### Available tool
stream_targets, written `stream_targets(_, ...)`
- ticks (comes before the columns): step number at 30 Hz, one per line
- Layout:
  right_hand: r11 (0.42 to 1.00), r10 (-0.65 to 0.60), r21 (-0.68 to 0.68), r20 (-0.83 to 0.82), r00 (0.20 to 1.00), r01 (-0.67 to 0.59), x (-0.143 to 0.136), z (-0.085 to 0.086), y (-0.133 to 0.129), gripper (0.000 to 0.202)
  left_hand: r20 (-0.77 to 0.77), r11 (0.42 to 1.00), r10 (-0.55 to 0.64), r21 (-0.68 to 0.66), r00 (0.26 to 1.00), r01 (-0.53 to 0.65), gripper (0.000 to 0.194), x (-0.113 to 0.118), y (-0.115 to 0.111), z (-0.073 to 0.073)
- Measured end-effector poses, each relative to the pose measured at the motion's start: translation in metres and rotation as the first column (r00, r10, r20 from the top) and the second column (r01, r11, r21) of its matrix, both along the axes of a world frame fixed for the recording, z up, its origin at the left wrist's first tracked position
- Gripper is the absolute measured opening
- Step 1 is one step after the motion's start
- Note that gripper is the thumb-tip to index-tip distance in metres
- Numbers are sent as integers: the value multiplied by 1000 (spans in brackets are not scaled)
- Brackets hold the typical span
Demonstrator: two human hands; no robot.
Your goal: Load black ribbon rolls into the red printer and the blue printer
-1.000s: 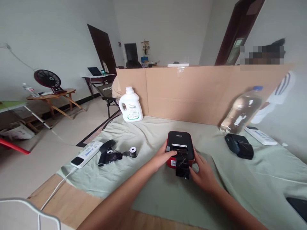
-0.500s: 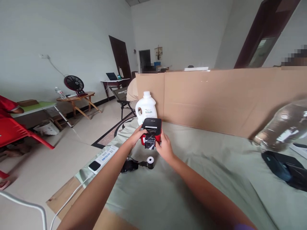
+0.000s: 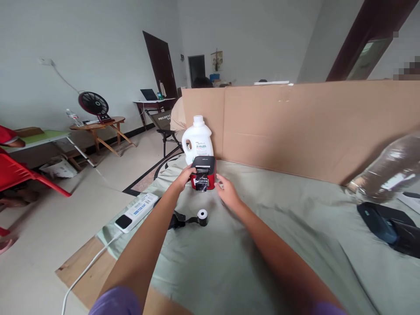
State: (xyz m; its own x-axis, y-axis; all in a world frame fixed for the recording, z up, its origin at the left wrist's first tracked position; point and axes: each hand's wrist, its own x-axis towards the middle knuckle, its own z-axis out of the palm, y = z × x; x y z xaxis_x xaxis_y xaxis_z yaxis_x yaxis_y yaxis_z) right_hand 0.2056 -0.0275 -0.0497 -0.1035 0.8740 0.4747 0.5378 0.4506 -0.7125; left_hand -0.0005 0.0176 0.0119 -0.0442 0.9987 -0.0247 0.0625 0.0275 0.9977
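A small red and black label printer (image 3: 205, 162) stands on the pale green cloth, right in front of a white jug with a handle (image 3: 200, 140). Shiny black strip material (image 3: 201, 181) hangs from the printer's front slot. My left hand (image 3: 184, 177) grips the printer's left side, thumb on the front and the other fingers mostly hidden. Just off its lower right corner, my right hand (image 3: 227, 191) is open with fingers apart. Nearer to me lies a roll of black strip on a white core (image 3: 202, 217), its tail running left to a crumpled black bundle (image 3: 177, 220).
A white power strip (image 3: 141, 211) lies at the cloth's left edge, its cable trailing down. Behind stands a long cardboard panel (image 3: 275, 131). To the right are a clear-wrapped brown bundle (image 3: 387, 166) and a dark pouch-like item (image 3: 383, 225). A red chair (image 3: 19, 173) is far left.
The printer has come down and away from me onto the cloth near the jug. My right hand has let go of it and opened; my left hand stays on it. The view has shifted slightly.
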Motion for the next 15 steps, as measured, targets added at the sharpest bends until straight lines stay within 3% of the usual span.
stream_targets(3,998,-2,-61,35,999,4,69,2,-53,43,37,970,180,159,983,-183,66,4,-21,18)
stream_targets(6,982,-167,-64,119,979,176,168,2,-123,38,96,854,242,451,965,-259,63,11,-55,42)
stream_targets(8,932,-330,-94,175,927,350,236,2,-173,36,61,796,196,573,979,-195,59,21,-84,56)
stream_targets(11,770,-605,-99,197,771,630,316,6,-242,37,-5,746,122,661,993,-88,51,48,-128,61)
stream_targets(13,661,-715,-103,217,665,743,351,11,-276,39,-87,737,47,676,995,25,46,79,-159,51)
stream_targets(15,577,-774,-90,256,579,812,374,17,-293,44,-349,751,-77,596,934,285,39,120,-193,31)
